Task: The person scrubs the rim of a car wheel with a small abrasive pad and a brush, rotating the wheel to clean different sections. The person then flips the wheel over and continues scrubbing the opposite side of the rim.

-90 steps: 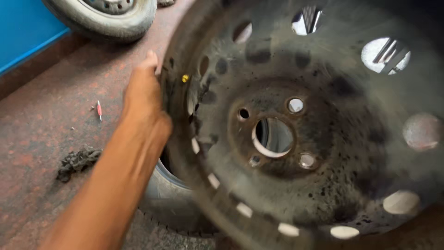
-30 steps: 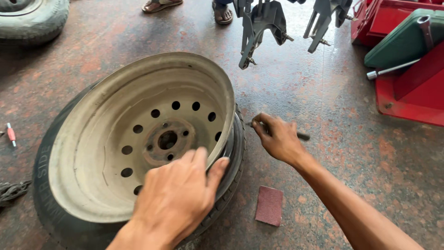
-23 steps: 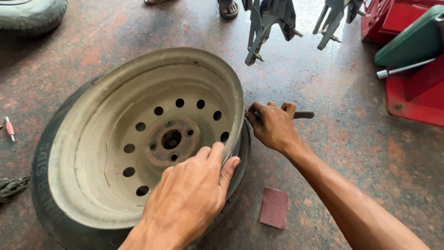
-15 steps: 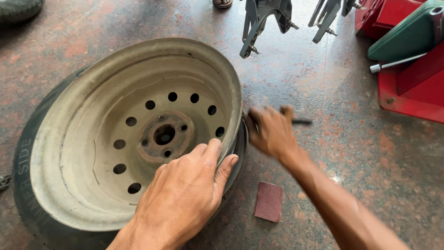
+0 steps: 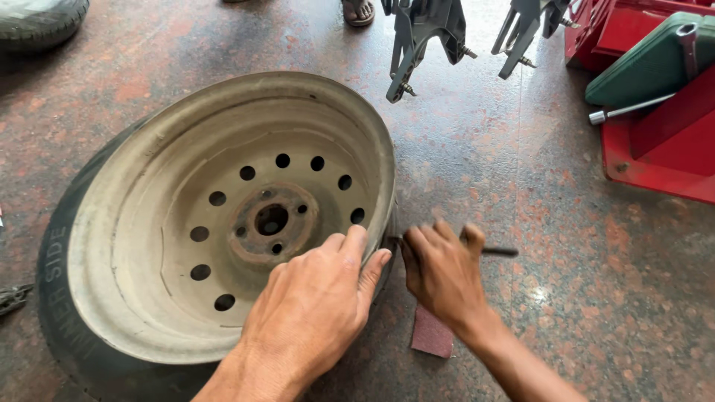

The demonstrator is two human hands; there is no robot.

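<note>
A red machine [image 5: 663, 156] is standing at 2 o'clock from the wheel, with a green part [image 5: 655, 63] and a metal rod [image 5: 629, 109] lying on it. Grey metal clamps [image 5: 424, 37] are hanging at 12 o'clock, and another tyre [image 5: 37, 22] is lying at 10 o'clock, well apart. A small dark red piece [image 5: 433, 333] is lying on the floor [image 5: 521, 193] just under the right wrist.

The wheel [image 5: 223, 223] is lying in the middle-left of the view, tilted, with its pale dirty rim [image 5: 149, 246] facing up, a ring of round holes and a rusty hub [image 5: 272, 221]. The black tyre [image 5: 63, 298] is showing around its lower left edge.

The left hand [image 5: 313, 313] is resting on the rim at 4 o'clock, fingers close together and flat. The right hand [image 5: 439, 272] is just beside the rim at 3 o'clock, fingers curling around a thin dark tool [image 5: 495, 251]
</note>
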